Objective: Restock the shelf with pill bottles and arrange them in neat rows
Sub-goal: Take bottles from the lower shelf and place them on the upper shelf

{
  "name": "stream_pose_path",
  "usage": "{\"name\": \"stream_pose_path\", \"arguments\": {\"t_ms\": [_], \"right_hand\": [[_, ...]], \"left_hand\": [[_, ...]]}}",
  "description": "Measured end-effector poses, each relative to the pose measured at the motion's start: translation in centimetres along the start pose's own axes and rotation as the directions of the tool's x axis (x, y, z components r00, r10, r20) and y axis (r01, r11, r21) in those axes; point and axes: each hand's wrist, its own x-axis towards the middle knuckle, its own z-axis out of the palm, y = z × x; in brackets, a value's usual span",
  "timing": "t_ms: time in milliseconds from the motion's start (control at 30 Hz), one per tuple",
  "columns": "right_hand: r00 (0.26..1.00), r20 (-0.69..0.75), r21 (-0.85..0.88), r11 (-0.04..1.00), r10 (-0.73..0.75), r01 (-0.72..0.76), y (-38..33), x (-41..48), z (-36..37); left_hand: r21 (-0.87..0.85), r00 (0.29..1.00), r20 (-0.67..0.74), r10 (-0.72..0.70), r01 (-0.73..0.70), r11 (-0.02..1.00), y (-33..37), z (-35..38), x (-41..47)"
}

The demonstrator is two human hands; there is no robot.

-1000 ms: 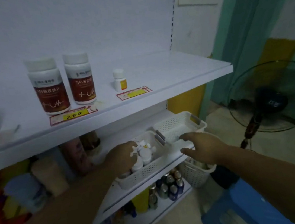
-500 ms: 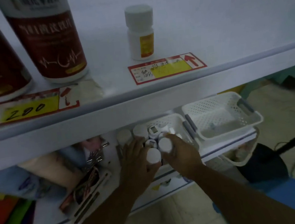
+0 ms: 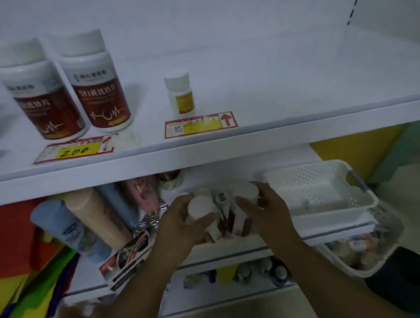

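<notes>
On the white upper shelf [image 3: 279,135] stand two large red-labelled pill bottles [image 3: 96,85] side by side and one small yellow-labelled pill bottle [image 3: 180,94] to their right. Below it, both hands reach into a white basket [image 3: 229,243] of white-capped bottles. My left hand [image 3: 182,224] is wrapped around a white-capped bottle [image 3: 200,207]. My right hand [image 3: 264,210] grips another white-capped bottle [image 3: 247,194]. More bottles stand between the hands, partly hidden.
An empty white perforated basket [image 3: 317,188] sits right of the hands on the lower shelf. Lotion bottles [image 3: 90,224] and coloured packages lie at left. Price tags [image 3: 199,124] are stuck on the upper shelf's front. Another basket [image 3: 365,248] hangs lower right.
The view has pulled back and tilted up a little. Both hands have closed around bottles in the basket and lifted them slightly.
</notes>
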Motion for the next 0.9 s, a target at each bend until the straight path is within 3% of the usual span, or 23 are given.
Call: {"name": "stream_pose_path", "arguments": {"t_ms": [100, 233, 400, 500, 633, 800, 900], "right_hand": [[0.997, 0.066, 0.150, 0.988, 0.028, -0.038, -3.2, -2.7, 0.2], [0.973, 0.210, 0.255, 0.956, 0.094, -0.147, -6.7, -6.0, 1.5], [0.896, 0.433, 0.278, 0.929, 0.105, -0.243, -10.7, -8.6, 2.8], [0.833, 0.553, 0.216, 0.963, 0.016, -0.161, -12.9, -10.1, 4.0], [0.800, 0.600, 0.224, 0.963, -0.014, -0.151, -15.0, -11.3, 5.6], [0.711, 0.698, 0.314, 0.858, 0.082, -0.407, -16.9, -10.8, 7.4], [0.702, 0.711, 0.322, 0.865, 0.047, -0.385, -18.6, -11.0, 8.8]], "left_hand": [[-0.244, 0.991, -0.122, -0.051, 0.020, 0.970, 2.8, -0.1, -3.7], [-0.504, 0.976, -0.166, -0.143, 0.041, 0.863, 6.0, -0.2, -7.7], [-0.570, 0.977, -0.138, -0.163, 0.056, 0.820, 10.1, -2.7, -11.6], [-0.505, 0.975, -0.188, -0.115, 0.005, 0.863, 12.0, -3.8, -13.8], [-0.472, 0.965, -0.259, -0.047, -0.084, 0.878, 14.2, -5.6, -15.7], [-0.502, 0.962, -0.269, 0.045, -0.180, 0.846, 16.4, -8.8, -16.4], [-0.565, 0.970, -0.239, 0.040, -0.172, 0.807, 17.2, -10.1, -15.8]]}}
